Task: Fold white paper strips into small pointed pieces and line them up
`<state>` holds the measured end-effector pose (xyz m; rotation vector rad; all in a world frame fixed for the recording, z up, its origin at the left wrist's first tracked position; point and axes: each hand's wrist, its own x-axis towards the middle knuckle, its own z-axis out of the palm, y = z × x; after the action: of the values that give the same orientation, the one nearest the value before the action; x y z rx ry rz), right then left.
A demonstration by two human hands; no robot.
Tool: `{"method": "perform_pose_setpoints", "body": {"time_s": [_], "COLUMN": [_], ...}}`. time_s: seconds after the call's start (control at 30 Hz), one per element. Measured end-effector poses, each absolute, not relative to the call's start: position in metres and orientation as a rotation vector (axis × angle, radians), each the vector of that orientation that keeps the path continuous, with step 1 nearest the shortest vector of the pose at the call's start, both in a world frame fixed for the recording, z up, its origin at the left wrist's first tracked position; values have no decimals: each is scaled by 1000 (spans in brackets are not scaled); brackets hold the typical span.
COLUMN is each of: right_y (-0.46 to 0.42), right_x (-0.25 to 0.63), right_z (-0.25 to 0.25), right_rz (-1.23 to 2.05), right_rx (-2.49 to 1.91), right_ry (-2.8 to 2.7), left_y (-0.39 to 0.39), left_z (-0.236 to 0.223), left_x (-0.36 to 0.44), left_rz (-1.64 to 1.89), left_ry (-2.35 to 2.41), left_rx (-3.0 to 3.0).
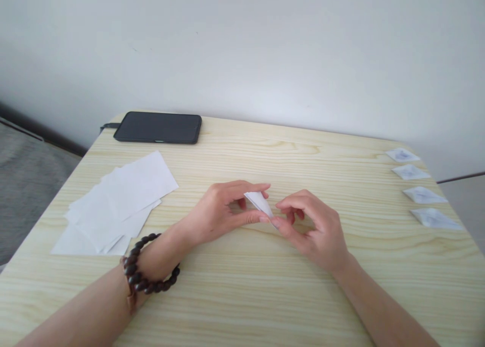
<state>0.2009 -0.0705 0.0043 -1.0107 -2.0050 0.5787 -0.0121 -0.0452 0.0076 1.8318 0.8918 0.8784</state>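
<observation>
My left hand pinches a small folded piece of white paper between thumb and fingers, above the middle of the wooden table. The paper is narrow and tilted, and its lower point faces right. At that point my right hand touches the paper with its thumb tip. The right index finger is curved and stands a little apart from the thumb; the other fingers curl behind it. A dark beaded bracelet circles my left wrist.
Overlapping white paper sheets lie on the left. Behind them rests a black phone with a cable at its left end. Several folded white paper pieces form a column near the right edge. A pale wall rises behind the table.
</observation>
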Motion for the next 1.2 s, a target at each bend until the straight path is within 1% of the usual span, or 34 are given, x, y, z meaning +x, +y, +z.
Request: {"method": "perform_pose_setpoints", "body": {"time_s": [0.17, 0.33, 0.6, 1.07, 1.2], "right_y": [-72, -72, -70, -71, -71], "right_x": [201, 201, 198, 196, 196], "right_z": [3, 4, 4, 2, 5], "right_rz": [470, 268, 127, 150, 231], "right_rx": [-981, -943, -949, -1081, -1027], "right_ry": [-2010, -1998, -2063, -2110, -2123], "left_y": [-46, -46, -45, -46, -46], "left_z": [7, 7, 7, 5, 5], "left_x": [-12, -11, -11, -9, -9], "left_rz": [878, 812, 866, 847, 839], "left_ry": [926, 968, 960, 1009, 1026], "left_rx": [1863, 1920, 2019, 1961, 1964]}}
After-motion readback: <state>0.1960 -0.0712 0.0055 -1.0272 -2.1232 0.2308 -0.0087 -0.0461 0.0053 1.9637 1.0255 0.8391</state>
